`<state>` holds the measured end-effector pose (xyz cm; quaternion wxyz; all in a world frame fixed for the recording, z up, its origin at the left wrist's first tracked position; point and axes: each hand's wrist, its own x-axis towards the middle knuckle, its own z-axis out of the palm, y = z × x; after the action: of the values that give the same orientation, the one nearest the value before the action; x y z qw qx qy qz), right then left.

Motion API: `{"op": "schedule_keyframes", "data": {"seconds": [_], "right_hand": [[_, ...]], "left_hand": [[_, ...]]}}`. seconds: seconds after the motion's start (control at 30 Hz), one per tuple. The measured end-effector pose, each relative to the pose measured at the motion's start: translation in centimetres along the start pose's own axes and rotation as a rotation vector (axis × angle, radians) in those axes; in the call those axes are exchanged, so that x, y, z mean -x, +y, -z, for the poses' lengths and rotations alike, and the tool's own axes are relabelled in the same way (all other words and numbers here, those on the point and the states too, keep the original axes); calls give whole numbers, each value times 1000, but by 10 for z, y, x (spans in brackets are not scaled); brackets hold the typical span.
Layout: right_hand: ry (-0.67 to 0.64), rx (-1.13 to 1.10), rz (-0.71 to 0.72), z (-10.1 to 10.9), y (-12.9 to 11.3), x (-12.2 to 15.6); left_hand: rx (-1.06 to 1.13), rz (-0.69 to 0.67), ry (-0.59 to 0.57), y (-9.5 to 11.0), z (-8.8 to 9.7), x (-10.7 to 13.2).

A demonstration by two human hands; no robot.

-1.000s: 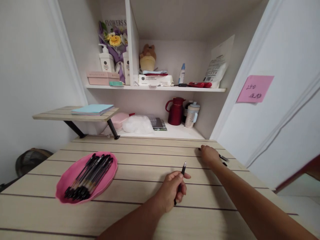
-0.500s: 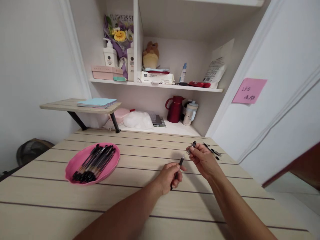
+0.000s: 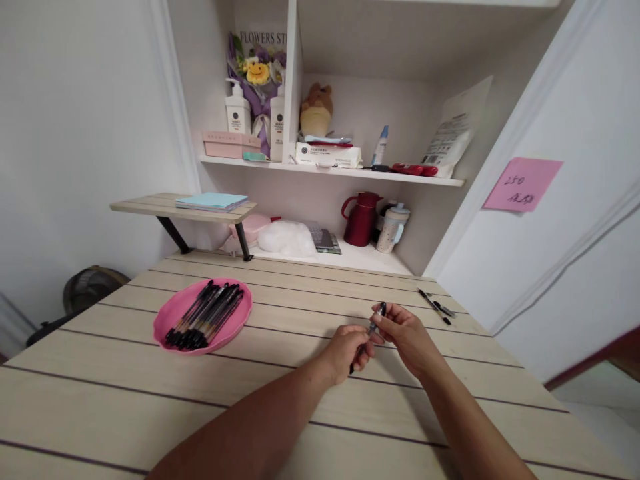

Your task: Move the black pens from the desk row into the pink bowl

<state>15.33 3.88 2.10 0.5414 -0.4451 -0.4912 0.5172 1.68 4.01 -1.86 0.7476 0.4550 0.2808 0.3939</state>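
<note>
Over the middle of the desk, my left hand (image 3: 354, 352) is closed around a black pen (image 3: 353, 367), whose lower end pokes out beneath the fingers. My right hand (image 3: 400, 331) pinches a clear pen cap with a black end (image 3: 382, 309). Cap and pen tip meet between the two hands; how far the cap covers the tip is hard to tell. To the left lies a pink scalloped tray (image 3: 163, 319) holding several black pens (image 3: 207, 313). A few loose pens (image 3: 435, 307) rest on the desk to the right of my right hand.
The slatted wooden desk (image 3: 280, 427) carries a small raised shelf (image 3: 135, 205) with blue notebooks (image 3: 212, 201) at its back left. Behind it stand a red jug (image 3: 361, 220) and a speckled cup (image 3: 393, 229). A pink note (image 3: 523, 185) is stuck on the right.
My hands have come together, bringing the pen cap onto the pen tip, which was bare and apart before. The view has turned slightly left, so the surroundings sit further right.
</note>
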Motion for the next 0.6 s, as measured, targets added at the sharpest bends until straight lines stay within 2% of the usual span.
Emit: {"op": "schedule_keyframes", "data": {"seconds": [0.17,0.47,0.6], "right_hand": [[-46,27,-65,1,3,1],[24,-8,-101,-6,16,-2],[21,-14,-103,-7,14,-1]], "left_hand": [[-16,10,10,-2,0,0],[-72,-20,169,-6,-8,3],[-105,-21,172,-6,-7,3]]}}
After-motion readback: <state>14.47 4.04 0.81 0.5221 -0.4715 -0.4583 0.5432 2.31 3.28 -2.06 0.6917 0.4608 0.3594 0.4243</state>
